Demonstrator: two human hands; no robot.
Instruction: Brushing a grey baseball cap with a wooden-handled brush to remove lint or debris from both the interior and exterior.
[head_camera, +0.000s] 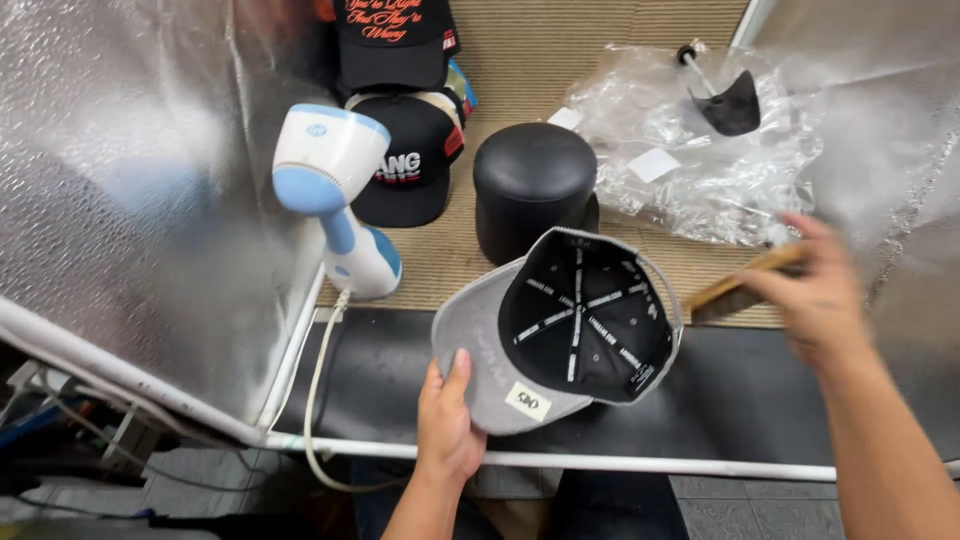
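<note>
The left hand (447, 420) pinches the grey brim of an upturned baseball cap (560, 330), thumb on top, its black lining facing up. Right of the cap, the blurred right hand (815, 295) closes around a wooden brush (740, 285). Beyond both hands stand a black cylindrical form (533, 190), a handheld steamer (335, 195), stacked black caps (405, 110) and a clear plastic bag (700, 160).

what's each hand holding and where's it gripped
The left hand holds a grey cap, upside down, by its brim. The right hand grips a wooden-handled brush at one end; blur hides the exact hold.
</note>
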